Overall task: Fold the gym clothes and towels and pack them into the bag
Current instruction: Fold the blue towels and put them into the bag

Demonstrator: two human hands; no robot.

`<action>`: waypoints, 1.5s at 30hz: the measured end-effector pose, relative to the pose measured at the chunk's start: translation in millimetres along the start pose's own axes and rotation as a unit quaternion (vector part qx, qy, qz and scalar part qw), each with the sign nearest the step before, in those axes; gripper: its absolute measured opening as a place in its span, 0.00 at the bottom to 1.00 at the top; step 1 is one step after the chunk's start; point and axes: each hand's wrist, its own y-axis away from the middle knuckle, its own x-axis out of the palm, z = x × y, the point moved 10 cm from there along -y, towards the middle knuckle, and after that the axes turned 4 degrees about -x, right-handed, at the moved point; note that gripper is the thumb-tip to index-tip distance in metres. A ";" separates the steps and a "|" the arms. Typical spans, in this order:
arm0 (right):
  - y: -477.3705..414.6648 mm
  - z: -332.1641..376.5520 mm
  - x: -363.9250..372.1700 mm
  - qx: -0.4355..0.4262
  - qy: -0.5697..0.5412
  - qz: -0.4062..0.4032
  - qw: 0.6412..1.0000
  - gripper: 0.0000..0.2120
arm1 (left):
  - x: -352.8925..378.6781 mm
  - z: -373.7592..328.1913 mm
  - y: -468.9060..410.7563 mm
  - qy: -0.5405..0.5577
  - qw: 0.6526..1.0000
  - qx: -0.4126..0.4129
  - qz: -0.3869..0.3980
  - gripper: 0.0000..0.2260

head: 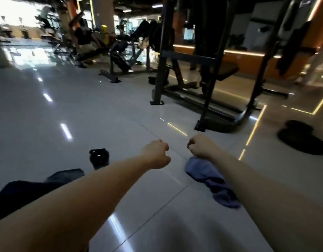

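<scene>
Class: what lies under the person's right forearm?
A crumpled blue cloth on the tiled floor. The right forearm covers its right edge, so how far it extends there cannot be seen.

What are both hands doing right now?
Left hand: fingers curled, holding nothing.
Right hand: curled by the blue cloth; grip cannot be told.

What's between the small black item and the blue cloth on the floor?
Bare floor tile; only the left hand hangs over that stretch, in the head view.

floor (84,106): glossy smooth tile | blue towel (208,175): soft matt cloth | rack frame (161,70): matt black metal
</scene>
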 end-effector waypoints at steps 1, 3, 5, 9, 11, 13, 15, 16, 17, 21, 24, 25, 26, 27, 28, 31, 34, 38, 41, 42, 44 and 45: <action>-2.6 -29.7 9.6 0.029 -0.004 0.015 0.999 0.12 | 17.3 -16.4 -8.8 0.000 1.000 0.017 0.012 0.23; -1.6 -85.4 37.0 0.080 -0.014 0.055 0.995 0.14 | 57.9 -43.0 -28.0 -0.012 0.998 0.050 0.037 0.22; 1.4 -139.0 65.8 0.132 -0.039 0.076 0.987 0.15 | 100.0 -63.8 -49.4 -0.024 0.995 0.078 0.065 0.21; 7.3 -218.8 135.3 0.199 0.014 0.165 0.966 0.08 | 174.8 -93.1 -91.2 -0.055 0.984 0.121 0.123 0.20; 6.0 -248.0 158.1 0.201 0.004 0.160 0.966 0.15 | 207.3 -104.6 -113.5 -0.059 0.980 0.134 0.136 0.20; 7.5 -272.6 175.8 0.195 -0.005 0.157 0.968 0.32 | 238.9 -114.3 -135.0 -0.039 0.980 0.132 0.143 0.22; 10.0 -294.1 196.2 0.195 -0.010 0.173 0.965 0.38 | 269.6 -122.7 -153.5 -0.008 0.982 0.125 0.140 0.24; 10.8 -302.9 206.2 0.192 -0.009 0.179 0.965 0.38 | 284.9 -125.2 -161.0 0.001 0.983 0.120 0.140 0.26; 10.9 -307.3 214.3 0.181 -0.011 0.184 0.966 0.37 | 300.8 -126.7 -166.7 0.005 0.983 0.116 0.143 0.29; 6.1 -309.3 220.4 0.151 0.051 0.140 0.977 0.25 | 346.7 -120.1 -173.0 -0.020 0.984 0.109 0.140 0.37; -6.0 -298.1 205.1 0.171 0.034 0.067 0.982 0.19 | 345.6 -119.3 -181.2 -0.017 0.990 0.102 0.091 0.22; -10.7 -295.6 199.7 0.182 0.018 0.039 0.982 0.17 | 339.7 -120.6 -184.6 0.012 0.992 0.088 0.086 0.16; -17.4 -292.6 195.1 0.182 0.017 0.023 0.983 0.15 | 334.3 -122.5 -187.2 0.041 0.993 0.072 0.089 0.11; -25.4 -288.8 191.8 0.176 0.031 0.021 0.984 0.12 | 330.5 -124.4 -187.9 0.060 0.992 0.062 0.095 0.09; -33.0 -285.8 187.7 0.176 0.048 0.026 0.983 0.12 | 326.4 -127.1 -187.3 0.070 0.991 0.059 0.099 0.08; -50.3 -285.4 158.6 0.225 0.037 0.006 0.974 0.10 | 304.7 -132.4 -187.6 0.119 0.990 0.046 0.062 0.07; -64.0 -277.6 107.9 0.236 -0.068 -0.077 0.966 0.10 | 266.2 -138.6 -187.5 0.201 0.978 0.039 0.030 0.27; -76.0 -246.2 29.3 0.199 -0.247 -0.161 0.935 0.12 | 190.6 -151.2 -185.4 0.217 0.974 0.059 -0.008 0.27; -68.3 -213.3 -39.2 0.174 -0.339 -0.228 0.896 0.16 | 122.7 -147.7 -181.9 0.301 0.953 0.016 -0.031 0.13; -61.7 -199.8 -63.6 0.161 -0.363 -0.250 0.883 0.17 | 99.0 -147.4 -176.7 0.332 0.942 0.009 -0.037 0.11; -45.3 -174.1 -114.0 0.148 -0.385 -0.289 0.864 0.17 | 53.5 -153.1 -161.7 0.389 0.920 0.023 -0.033 0.09; -34.6 -162.0 -139.2 0.143 -0.393 -0.307 0.855 0.16 | 29.3 -158.6 -149.6 0.416 0.908 0.039 -0.026 0.10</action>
